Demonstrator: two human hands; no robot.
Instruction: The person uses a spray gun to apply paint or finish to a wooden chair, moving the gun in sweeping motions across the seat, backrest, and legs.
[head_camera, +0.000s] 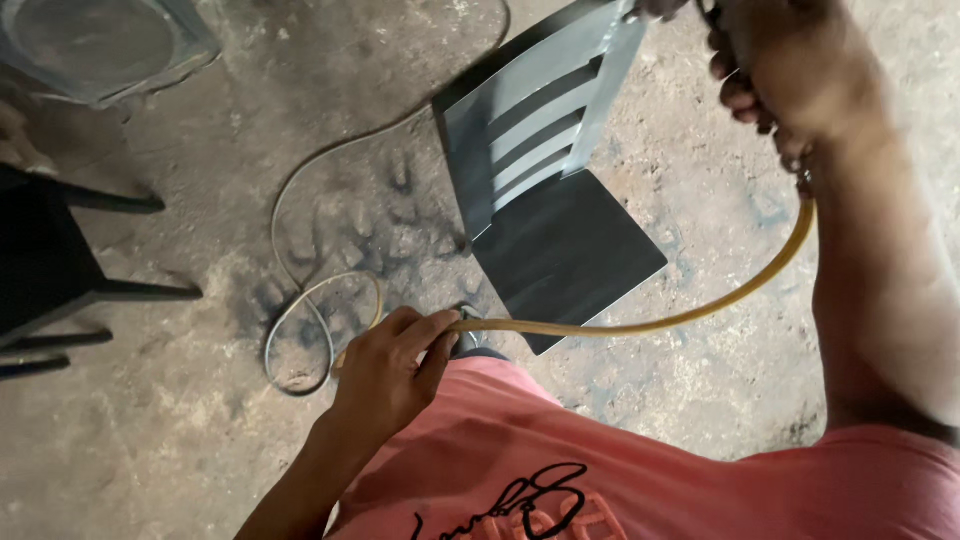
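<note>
The fingers (425, 335) of the left hand (385, 375) pinch a yellowish rubber hose (640, 325) at lower centre of the frame. The hose is thin, amber and glossy; it curves right and upward to the right hand (785, 70) at the upper right, whose fingers curl tightly around a dark tool that is mostly hidden. Behind the left hand the hose loops over the stained concrete floor (180, 430) on the left. A grey, freshly coated chair (545, 190) with slatted back lies at the upper centre, between the hands.
</note>
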